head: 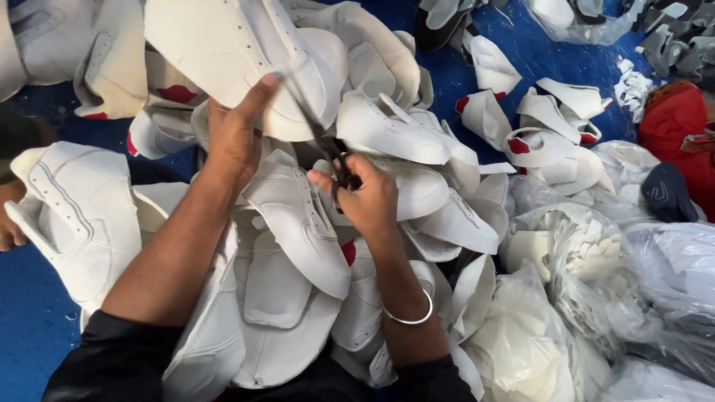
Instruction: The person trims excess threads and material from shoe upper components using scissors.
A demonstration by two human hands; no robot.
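Observation:
My left hand (234,134) holds up a white shoe upper (231,52), thumb pressed on its lower edge. My right hand (361,193) grips a pair of dark scissors (320,134) whose blades reach up to the edge of that upper, right beside my left thumb. A silver bangle (408,316) sits on my right wrist. Under both hands lies a heap of white shoe uppers (298,223), some with red lining.
More white uppers (551,126) are scattered on the blue floor (30,320). Clear plastic bags of white cut pieces (581,260) fill the right side. A red cloth (674,119) and dark grey parts (681,41) lie at top right.

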